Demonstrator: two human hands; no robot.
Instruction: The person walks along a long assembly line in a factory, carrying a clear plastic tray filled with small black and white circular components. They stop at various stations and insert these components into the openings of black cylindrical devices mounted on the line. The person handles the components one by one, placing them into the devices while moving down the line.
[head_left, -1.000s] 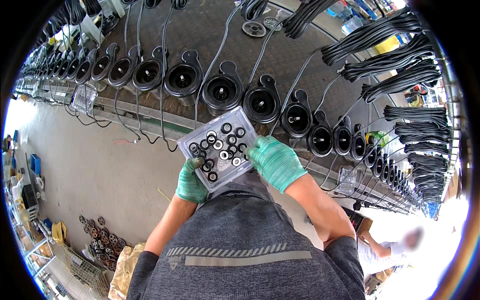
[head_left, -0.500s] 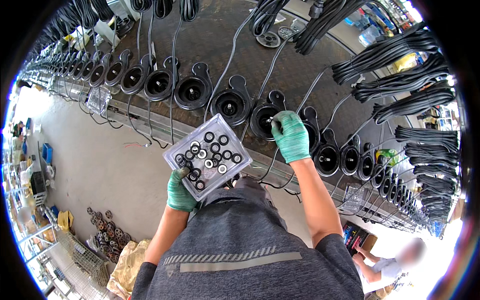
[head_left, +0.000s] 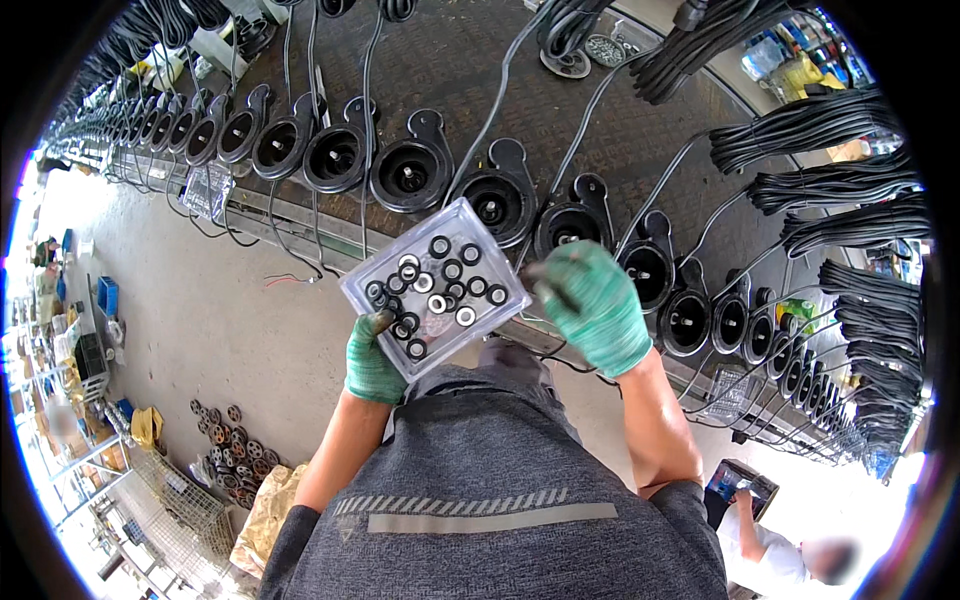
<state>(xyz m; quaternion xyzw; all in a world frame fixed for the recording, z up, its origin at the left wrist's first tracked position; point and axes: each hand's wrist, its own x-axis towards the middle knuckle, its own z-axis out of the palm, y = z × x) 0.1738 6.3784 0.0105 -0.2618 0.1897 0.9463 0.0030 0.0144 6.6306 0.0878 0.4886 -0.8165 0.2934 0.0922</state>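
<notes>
My left hand (head_left: 374, 366), in a green glove, grips the near left side of a clear plastic box (head_left: 480, 312), thumb over the rim. Loose black rings with pale centres (head_left: 437, 303) lie scattered inside it. My right hand (head_left: 600, 310), gloved too, hovers just right of the box, its fingers smeared by motion; whether they hold anything is hidden. Just beyond it sits a round black housing (head_left: 572, 222) with a metal shaft in its middle, partly covered by the glove. To its left is another such housing (head_left: 493, 205), apart from my hands.
A long row of similar black housings (head_left: 408, 174) lines the edge of the dark bench (head_left: 440, 75), each with a cable. Coiled black cables (head_left: 800, 135) hang at the far side and right. Another person (head_left: 760, 545) is at lower right; pulleys (head_left: 235, 455) lie on the floor at left.
My right hand has drawn back from the housing's shaft toward me and closer to the box. The box, in my left hand, has shifted slightly left relative to the housings.
</notes>
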